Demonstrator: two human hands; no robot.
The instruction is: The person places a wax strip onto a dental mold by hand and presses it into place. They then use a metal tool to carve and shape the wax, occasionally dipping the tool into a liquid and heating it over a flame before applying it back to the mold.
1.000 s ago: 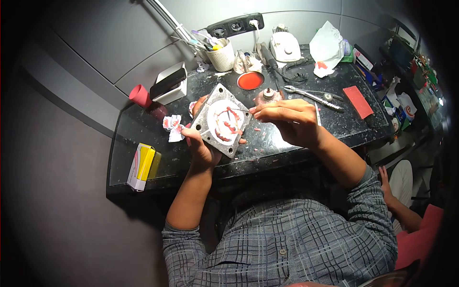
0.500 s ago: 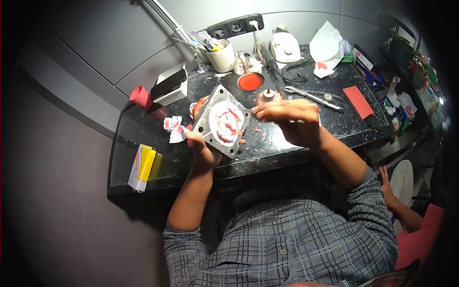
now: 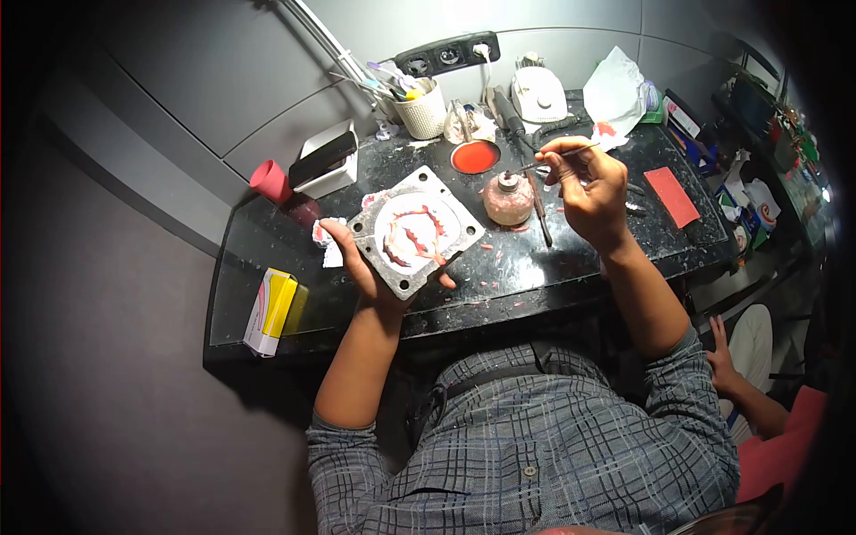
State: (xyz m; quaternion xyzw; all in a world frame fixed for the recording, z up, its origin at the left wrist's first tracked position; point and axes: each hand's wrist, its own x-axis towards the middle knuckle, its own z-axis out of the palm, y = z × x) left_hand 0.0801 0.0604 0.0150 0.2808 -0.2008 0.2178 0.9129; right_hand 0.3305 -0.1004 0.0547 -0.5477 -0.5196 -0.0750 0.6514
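My left hand (image 3: 361, 272) is closed on the edge of a square metal dental flask (image 3: 456, 212), thumb on top and fingers beneath. Its corners have holes, and white plaster (image 3: 392, 214) fills the middle. A ragged arch of pink-red wax (image 3: 413, 239) lies in the plaster. My right hand (image 3: 596, 196) pinches a thin wax carving tool (image 3: 532, 167) by its handle. The tool points left, its tip at the top of a round, wax-smeared spirit burner (image 3: 509, 207). I cannot make out a flame. Another slim dark tool (image 3: 542, 218) leans beside the burner.
Behind the burner sits a round dish of red wax (image 3: 474, 157). A red wax sheet (image 3: 670, 197) lies at right, a yellow-white box (image 3: 270, 312) at left. A pink cup (image 3: 270, 182), a white tray (image 3: 325, 178) and a tool holder (image 3: 421, 111) stand behind. Another person's hand (image 3: 724, 361) shows at right.
My right hand has moved up and right from beside the flask, and the tool tip is now at the burner. The flask in my left hand has turned to face upward more.
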